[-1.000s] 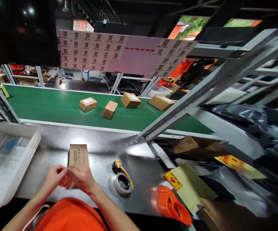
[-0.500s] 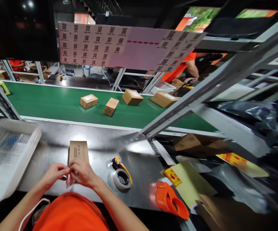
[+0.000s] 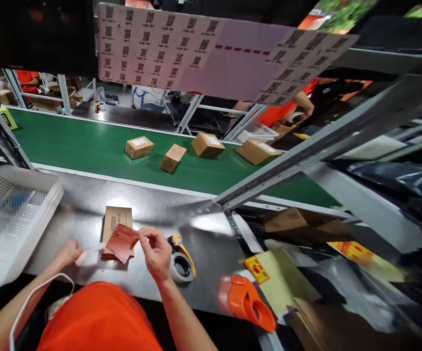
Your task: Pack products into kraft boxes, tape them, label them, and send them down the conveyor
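A small brown cardboard box lies on the metal bench in front of me. Over its near end hangs a reddish-pink printed slip, pinched at its right corner by my right hand. To the left of the box, my left hand is closed on a whitish strip, blurred, that stretches toward the slip. A tape dispenser with a roll of clear tape sits just right of my right hand.
A white perforated basket stands at the left. Several parcels, such as a labelled carton, sit on the green conveyor belt. An orange tape dispenser and yellow envelopes lie right. A slanted metal post crosses the right side.
My hands, close together before, have moved apart. The pink slip now shows spread out in my right hand, and a whitish strip shows in my left. The view has shifted slightly.
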Tool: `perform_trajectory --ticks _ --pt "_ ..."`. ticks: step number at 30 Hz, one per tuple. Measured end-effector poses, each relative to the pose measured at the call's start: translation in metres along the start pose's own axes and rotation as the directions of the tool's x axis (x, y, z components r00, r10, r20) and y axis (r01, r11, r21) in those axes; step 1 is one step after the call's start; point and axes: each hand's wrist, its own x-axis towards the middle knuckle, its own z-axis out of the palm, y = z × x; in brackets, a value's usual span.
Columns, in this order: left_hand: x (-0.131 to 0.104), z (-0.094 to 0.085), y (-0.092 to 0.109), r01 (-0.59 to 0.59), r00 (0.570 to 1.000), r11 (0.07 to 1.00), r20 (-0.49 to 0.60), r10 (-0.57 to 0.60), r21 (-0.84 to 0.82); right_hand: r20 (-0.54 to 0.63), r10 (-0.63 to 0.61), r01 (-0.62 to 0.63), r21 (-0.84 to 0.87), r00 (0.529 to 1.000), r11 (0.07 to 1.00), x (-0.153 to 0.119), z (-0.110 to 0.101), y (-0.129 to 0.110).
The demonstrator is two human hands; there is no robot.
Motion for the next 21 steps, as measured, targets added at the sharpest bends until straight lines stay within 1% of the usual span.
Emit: perform_trajectory --ticks 1,2,3,5,6,7,8,9,10,11,12,13,14,15,16,17,18,19,20,21 --pt "0.003 -0.007 -0.011 0.005 0.998 0.993 -0.061 0.002 0.118 -0.072 0.103 -0.104 -0.018 0.992 0.994 0.012 0.0 0.011" --pt "0.003 -0.012 -0.022 0.011 0.995 0.978 -0.095 0.009 0.207 -0.091 0.187 -0.192 -0.048 0.978 0.98 0.026 0.002 0.025" --pt "0.003 -0.017 -0.03 -0.013 0.995 0.96 -0.09 0.04 0.28 -0.072 0.252 -0.258 -0.086 0.965 0.962 0.042 0.005 0.041" --pt "0.0 -0.019 -0.039 -0.152 0.983 0.887 -0.026 0.181 0.435 0.017 0.332 -0.325 -0.172 0.943 0.93 0.07 0.013 0.074" --pt "-0.001 -0.016 -0.04 -0.238 0.965 0.839 0.022 0.261 0.489 0.051 0.348 -0.331 -0.212 0.936 0.92 0.08 0.018 0.09" --pt "-0.001 -0.011 -0.039 -0.331 0.935 0.787 0.072 0.346 0.521 0.073 0.355 -0.328 -0.25 0.932 0.911 0.087 0.022 0.103" --pt "0.0 -0.004 -0.035 -0.426 0.892 0.728 0.116 0.436 0.538 0.093 0.362 -0.322 -0.296 0.927 0.899 0.09 0.027 0.114" --pt "0.002 0.006 -0.03 -0.513 0.84 0.665 0.156 0.52 0.543 0.112 0.365 -0.308 -0.344 0.924 0.887 0.089 0.031 0.122" --pt "0.005 0.016 -0.024 -0.588 0.783 0.605 0.193 0.591 0.536 0.126 0.359 -0.286 -0.392 0.925 0.875 0.085 0.034 0.127" --pt "0.009 0.027 -0.019 -0.665 0.716 0.529 0.246 0.654 0.527 0.133 0.345 -0.258 -0.435 0.929 0.863 0.079 0.037 0.13" --pt "0.012 0.038 -0.015 -0.731 0.647 0.453 0.307 0.697 0.511 0.131 0.327 -0.233 -0.468 0.936 0.852 0.071 0.039 0.131" --pt "0.016 0.048 -0.011 -0.778 0.593 0.397 0.364 0.718 0.487 0.132 0.301 -0.198 -0.503 0.944 0.841 0.062 0.041 0.132" --pt "0.019 0.057 -0.01 -0.806 0.563 0.373 0.401 0.723 0.459 0.16 0.267 -0.141 -0.544 0.95 0.827 0.054 0.042 0.132" --pt "0.021 0.065 -0.01 -0.823 0.547 0.37 0.423 0.723 0.431 0.234 0.229 -0.052 -0.584 0.945 0.81 0.046 0.044 0.132" --pt "0.022 0.071 -0.012 -0.831 0.54 0.38 0.427 0.726 0.405 0.353 0.197 0.064 -0.609 0.915 0.791 0.039 0.045 0.133" --pt "0.023 0.076 -0.015 -0.835 0.54 0.4 0.417 0.731 0.379 0.494 0.178 0.191 -0.607 0.851 0.772 0.035 0.046 0.135" --pt "0.023 0.079 -0.019 -0.835 0.544 0.424 0.4 0.738 0.352 0.622 0.177 0.296 -0.579 0.763 0.76 0.034 0.048 0.137" --pt "0.023 0.08 -0.022 -0.831 0.552 0.451 0.382 0.741 0.325 0.698 0.193 0.342 -0.549 0.69 0.763 0.037 0.049 0.139" --pt "0.023 0.08 -0.025 -0.826 0.562 0.479 0.37 0.739 0.298 0.697 0.229 0.295 -0.545 0.679 0.785 0.043 0.049 0.142" --pt "0.023 0.08 -0.027 -0.817 0.577 0.51 0.363 0.731 0.271 0.628 0.283 0.179 -0.569 0.725 0.803 0.052 0.049 0.143"
